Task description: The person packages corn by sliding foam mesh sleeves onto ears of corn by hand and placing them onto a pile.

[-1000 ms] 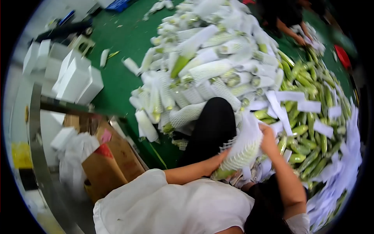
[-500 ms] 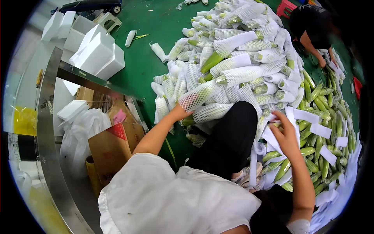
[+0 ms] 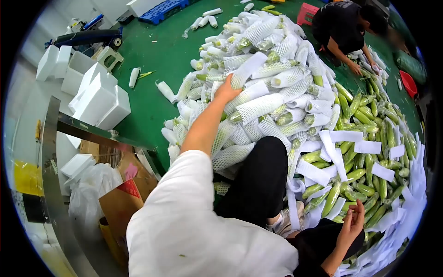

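My left hand (image 3: pixel 227 91) reaches out over the pile, its fingers closed round the near end of a zucchini in a white foam net sleeve (image 3: pixel 249 69). Around it lie many more net-sleeved zucchini (image 3: pixel 260 106), heaped up in front of my knee. My right hand (image 3: pixel 351 226) is raised beside my right leg, palm up, fingers apart and nothing in them. Beyond it, green zucchini in clear film (image 3: pixel 331 201) lie in a second heap. Flat, unfilled white foam sleeves (image 3: pixel 333 154) are strewn over that heap.
A co-worker in black (image 3: pixel 344 32) bends over the far end of the green heap, near a red basin (image 3: pixel 408 84). Left of me are a metal frame (image 3: pixel 50 184), a cardboard box (image 3: pixel 120 207) and white foam boxes (image 3: pixel 99 99). A few loose sleeved zucchini (image 3: pixel 167 91) lie on the green floor.
My left hand has moved forward and up the pile, from a nearer sleeved zucchini to one farther off. My right hand has drawn back from the flat sleeves toward my body. The view has shifted.
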Motion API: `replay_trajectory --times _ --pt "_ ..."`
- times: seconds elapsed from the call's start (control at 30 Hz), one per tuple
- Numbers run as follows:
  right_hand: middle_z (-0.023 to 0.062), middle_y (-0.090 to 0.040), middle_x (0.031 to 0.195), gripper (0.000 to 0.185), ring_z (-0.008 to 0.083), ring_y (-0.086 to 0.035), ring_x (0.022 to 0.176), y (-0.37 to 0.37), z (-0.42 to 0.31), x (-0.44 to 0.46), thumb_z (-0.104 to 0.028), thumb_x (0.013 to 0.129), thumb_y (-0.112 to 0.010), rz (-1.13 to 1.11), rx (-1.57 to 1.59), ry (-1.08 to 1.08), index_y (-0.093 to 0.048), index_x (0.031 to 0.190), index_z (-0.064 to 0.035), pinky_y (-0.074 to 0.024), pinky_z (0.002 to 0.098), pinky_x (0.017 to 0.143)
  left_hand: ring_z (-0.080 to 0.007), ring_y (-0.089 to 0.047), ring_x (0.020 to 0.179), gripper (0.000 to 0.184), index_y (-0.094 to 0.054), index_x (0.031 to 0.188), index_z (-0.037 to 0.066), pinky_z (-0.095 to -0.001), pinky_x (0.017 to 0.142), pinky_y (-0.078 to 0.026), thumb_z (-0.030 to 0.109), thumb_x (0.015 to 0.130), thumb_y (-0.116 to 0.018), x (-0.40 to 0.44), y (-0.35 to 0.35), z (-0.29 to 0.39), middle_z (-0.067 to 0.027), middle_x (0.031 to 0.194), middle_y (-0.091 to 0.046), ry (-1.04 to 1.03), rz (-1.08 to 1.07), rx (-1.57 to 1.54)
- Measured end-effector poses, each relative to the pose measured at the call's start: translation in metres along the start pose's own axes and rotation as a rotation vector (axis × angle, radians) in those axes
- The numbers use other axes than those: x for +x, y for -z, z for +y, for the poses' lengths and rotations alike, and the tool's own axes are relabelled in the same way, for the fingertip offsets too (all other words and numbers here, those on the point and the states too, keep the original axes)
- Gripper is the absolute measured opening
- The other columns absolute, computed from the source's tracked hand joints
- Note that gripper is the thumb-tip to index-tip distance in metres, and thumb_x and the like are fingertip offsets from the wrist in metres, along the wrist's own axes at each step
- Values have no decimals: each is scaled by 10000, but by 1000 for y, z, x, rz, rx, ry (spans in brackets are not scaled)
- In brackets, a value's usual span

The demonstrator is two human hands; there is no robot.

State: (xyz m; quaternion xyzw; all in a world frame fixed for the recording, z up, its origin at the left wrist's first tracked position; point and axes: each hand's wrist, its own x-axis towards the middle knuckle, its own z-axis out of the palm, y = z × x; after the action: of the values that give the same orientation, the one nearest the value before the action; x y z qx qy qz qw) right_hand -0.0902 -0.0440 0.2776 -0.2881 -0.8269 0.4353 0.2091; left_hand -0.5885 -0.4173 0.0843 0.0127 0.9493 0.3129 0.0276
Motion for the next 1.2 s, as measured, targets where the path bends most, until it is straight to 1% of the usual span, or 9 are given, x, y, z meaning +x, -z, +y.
replay_trajectory --times 0.2,0.37,0.53,0.6,0.73,0.93,1.03,1.13,1.2 --pt "18 -565 943 368 43 -482 740 -9 27 -10 -86 928 -547 219 153 -59 -513 1289 -21 -372 178 617 -306 -632 986 734 -352 1339 63 -386 845 -501 300 745 -710 -31 44 12 -194 1093 -627 -145 346 -333" --pt "164 -304 1494 790 280 -317 1360 -116 -30 22 -190 817 -647 -255 608 -18 -242 1480 -49 -227 423 1104 -218 -632 866 566 -429 1267 4 -377 791 -518 230 823 -698 -242 50 122 -140 1040 -630 9 -473 -942" --pt "178 -600 1157 647 247 -612 969 -170 -60 12 -326 812 -692 -1035 867 -455 -428 1306 -2 -501 362 831 -214 -319 1318 968 -89 1487 43 -384 1104 -257 258 787 -723 -411 10 146 -93 1424 -338 2 -900 -1315" --pt "156 -623 1072 658 249 -622 916 -166 -26 -32 -336 763 -732 -963 883 -528 -458 1255 5 -517 362 791 -210 -328 1321 920 -49 1499 66 -374 1103 -263 203 833 -669 -437 -4 102 -101 1410 -371 126 -1137 -1237" --pt "130 -585 1113 682 232 -588 1000 -159 10 -105 -247 728 -753 -804 842 -746 -434 1276 6 -479 350 856 -220 -440 1223 763 -197 1462 15 -354 1024 -378 189 869 -645 -435 -12 80 -144 1330 -440 341 -825 -1305" --pt "169 -566 1177 789 263 -582 1026 -123 -23 -90 -210 723 -782 -1001 -15 -113 -364 1353 15 -456 356 899 -228 -553 1118 624 -380 1360 18 -386 974 -438 122 815 -667 -426 -4 113 -112 1212 -589 434 -692 -1541" --pt "146 -540 1241 890 221 -576 1069 -63 -28 -75 -202 687 -817 -497 162 -8 -332 1405 0 -442 343 926 -281 -621 954 517 -476 1269 45 -429 888 -471 140 803 -677 -334 43 89 -161 1080 -638 129 -259 -1120" --pt "143 -572 1192 473 187 -581 945 34 -4 -40 -168 934 -569 301 161 134 -425 1346 12 -453 309 879 -409 -583 1014 716 -390 1367 60 -460 902 -444 276 774 -728 -197 78 42 -284 1191 -556 -263 593 -106" --pt "120 -616 1095 344 127 -572 856 98 33 -25 -114 969 -486 678 106 110 -495 1287 17 -459 268 795 -428 -489 1161 923 -192 1479 144 -458 935 -431 280 754 -747 -149 81 39 -293 1324 -445 -286 487 267"
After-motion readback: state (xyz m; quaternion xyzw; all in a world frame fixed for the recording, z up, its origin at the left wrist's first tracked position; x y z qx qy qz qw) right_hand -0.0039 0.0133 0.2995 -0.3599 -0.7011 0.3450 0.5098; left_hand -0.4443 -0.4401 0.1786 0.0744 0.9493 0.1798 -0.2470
